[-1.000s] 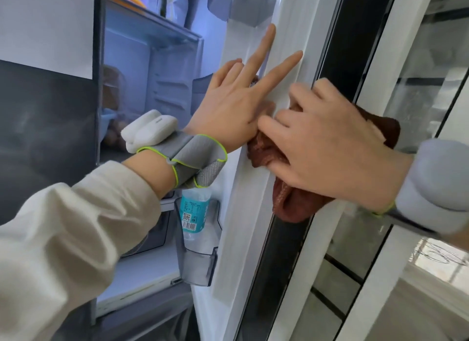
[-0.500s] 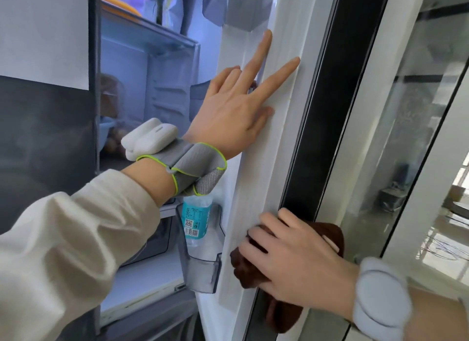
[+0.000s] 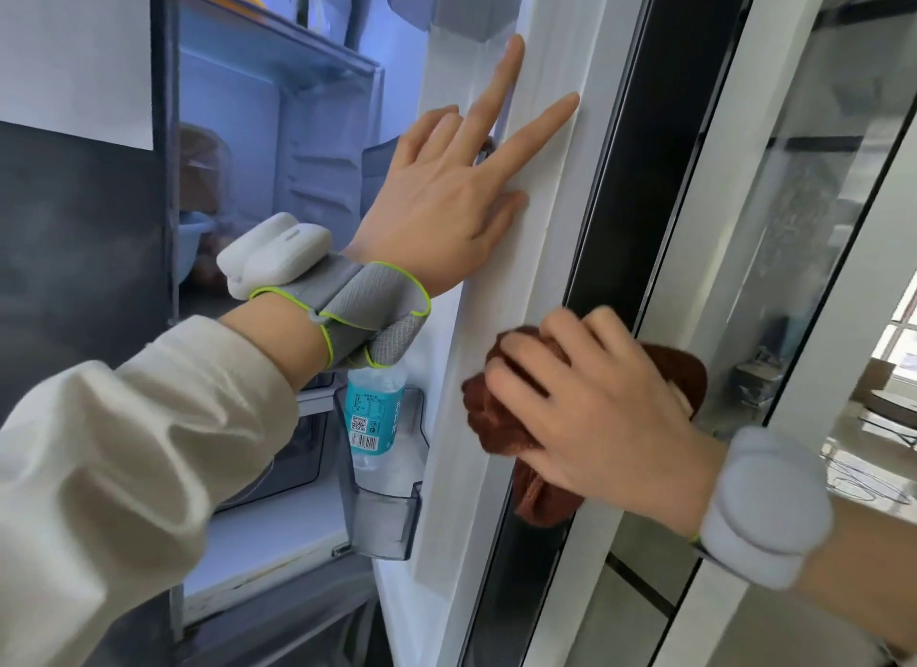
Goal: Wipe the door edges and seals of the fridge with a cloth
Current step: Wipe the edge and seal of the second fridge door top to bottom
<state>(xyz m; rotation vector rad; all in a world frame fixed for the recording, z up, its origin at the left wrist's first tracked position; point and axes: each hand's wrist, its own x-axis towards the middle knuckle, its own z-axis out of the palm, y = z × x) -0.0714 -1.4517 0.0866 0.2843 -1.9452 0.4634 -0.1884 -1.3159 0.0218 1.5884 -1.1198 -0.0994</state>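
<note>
The fridge door stands open, its white edge and seal [image 3: 541,249] running up the middle of the view beside a black strip [image 3: 640,170]. My left hand [image 3: 446,195] rests flat on the seal with fingers straight and spread, index and middle pointing up. Lower down, my right hand [image 3: 600,408] grips a bunched brown cloth [image 3: 491,418] and presses it against the door edge. Part of the cloth hangs below the hand.
A water bottle with a teal label [image 3: 374,418] stands in a clear door bin [image 3: 382,517] just left of the seal. Fridge shelves [image 3: 278,55] and a blue bowl [image 3: 191,234] lie inside at left. A glass panel with a white frame [image 3: 794,219] is close on the right.
My right hand swept the cloth down the door edge from beside my left hand, then came partway back up. My left hand stayed pressed on the seal.
</note>
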